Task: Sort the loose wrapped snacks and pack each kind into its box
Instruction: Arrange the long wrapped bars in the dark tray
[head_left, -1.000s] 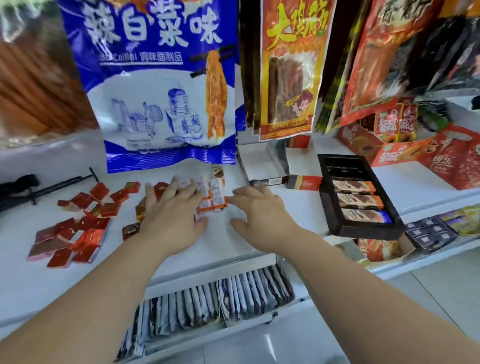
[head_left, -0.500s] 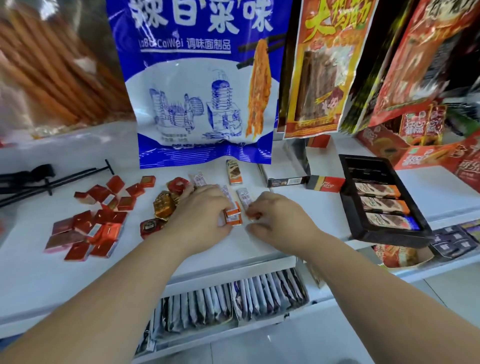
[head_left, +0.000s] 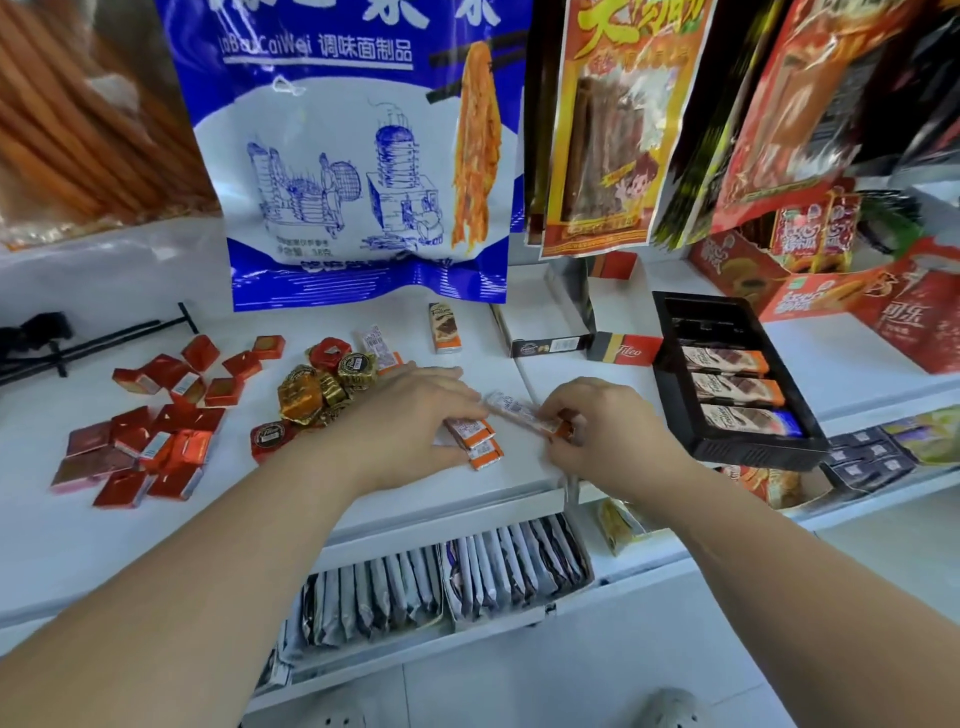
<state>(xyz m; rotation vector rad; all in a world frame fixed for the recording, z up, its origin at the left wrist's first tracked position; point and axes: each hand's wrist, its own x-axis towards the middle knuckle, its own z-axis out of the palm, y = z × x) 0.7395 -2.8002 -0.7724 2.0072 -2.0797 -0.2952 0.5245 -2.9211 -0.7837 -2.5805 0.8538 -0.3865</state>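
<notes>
My left hand (head_left: 410, 415) lies palm down on a small stack of orange-ended wrapped bars (head_left: 475, 439) in the middle of the white shelf. My right hand (head_left: 597, 431) pinches one more of these bars (head_left: 519, 413) by its end, lifted a little beside the stack. Another such bar (head_left: 444, 328) lies alone farther back. Gold-foil round sweets (head_left: 324, 387) sit just left of my left hand. Red square wrapped snacks (head_left: 156, 421) are scattered at the far left. A black tray box (head_left: 675, 415) on the right holds three wrapped bars (head_left: 732, 389).
A big blue snack bag (head_left: 353, 156) and orange bags (head_left: 613, 124) hang over the back of the shelf. An open white box (head_left: 545, 322) and red cartons (head_left: 883, 306) stand behind. A lower shelf (head_left: 441, 571) holds rows of sachets. A black stand (head_left: 78, 343) lies far left.
Both hands have drawn together from flat and spread. The loose bars are gathered under the left hand, and the right hand has picked one bar up by its end.
</notes>
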